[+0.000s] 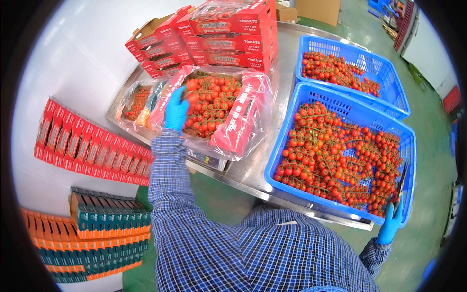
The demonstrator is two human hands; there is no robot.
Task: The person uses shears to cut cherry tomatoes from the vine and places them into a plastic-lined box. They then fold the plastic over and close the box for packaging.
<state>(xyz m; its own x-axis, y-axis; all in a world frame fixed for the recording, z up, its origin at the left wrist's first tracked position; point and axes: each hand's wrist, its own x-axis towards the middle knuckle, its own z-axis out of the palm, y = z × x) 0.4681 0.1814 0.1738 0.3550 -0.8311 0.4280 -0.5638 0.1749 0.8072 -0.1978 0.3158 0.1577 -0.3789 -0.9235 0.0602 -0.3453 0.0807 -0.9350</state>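
Note:
My left hand (176,111), in a blue glove, is at the left side of an open red cardboard box (233,133) lined with clear plastic film. A few motion-blurred cherry tomatoes (192,97) are at its fingertips, over the vine tomatoes (215,104) that fill the box. Beneath the box shows a digital scale (208,160). My right hand (390,223), gloved alike, grips dark-bladed scissors (402,179) at the near right corner of a blue plastic crate (275,153). Vine cherry tomatoes (324,153) lie spread in that crate; the scissor handles are mostly hidden.
A second blue crate (392,78) with tomatoes stands behind the first on the metal table (251,173). Stacked red boxes (233,43) rise at the back. Left of my box lies a smaller film-wrapped box (136,104). Red cartons (95,146) and green-orange cartons (109,215) line the wall.

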